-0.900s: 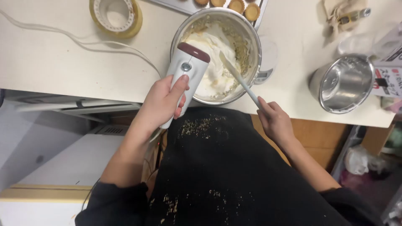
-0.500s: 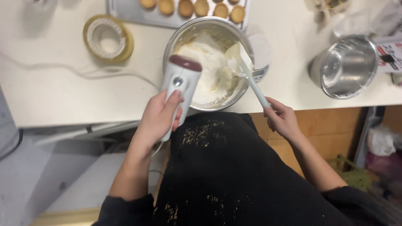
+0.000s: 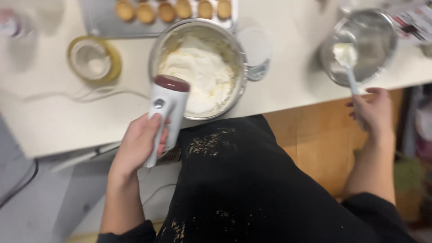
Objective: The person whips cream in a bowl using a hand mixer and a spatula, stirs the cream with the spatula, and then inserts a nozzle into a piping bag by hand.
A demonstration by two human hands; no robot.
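- Since the earlier frames, the right hand (image 3: 372, 113) has carried the spatula (image 3: 347, 63) out of the large mixing bowl (image 3: 198, 67) and across to the small metal bowl (image 3: 362, 45) at the right end of the counter (image 3: 54, 121).
- Right hand: fingers closed around the lower end of the spatula handle; the blade, coated with white cream, sits inside the small metal bowl.
- Left hand (image 3: 140, 146): wrapped around the body of the white hand mixer (image 3: 165, 114), thumb near its button; the mixer's dark red end points toward the large mixing bowl, at that bowl's near rim.
- Large mixing bowl: on the counter edge, holding whipped white cream, directly ahead of the person's black apron (image 3: 252, 189).
- Baking tray (image 3: 103, 24): behind the large bowl, carrying a row of small round golden pastries.
- Yellow roll of tape (image 3: 94, 58): left of the large bowl, with a white cord just in front of it.
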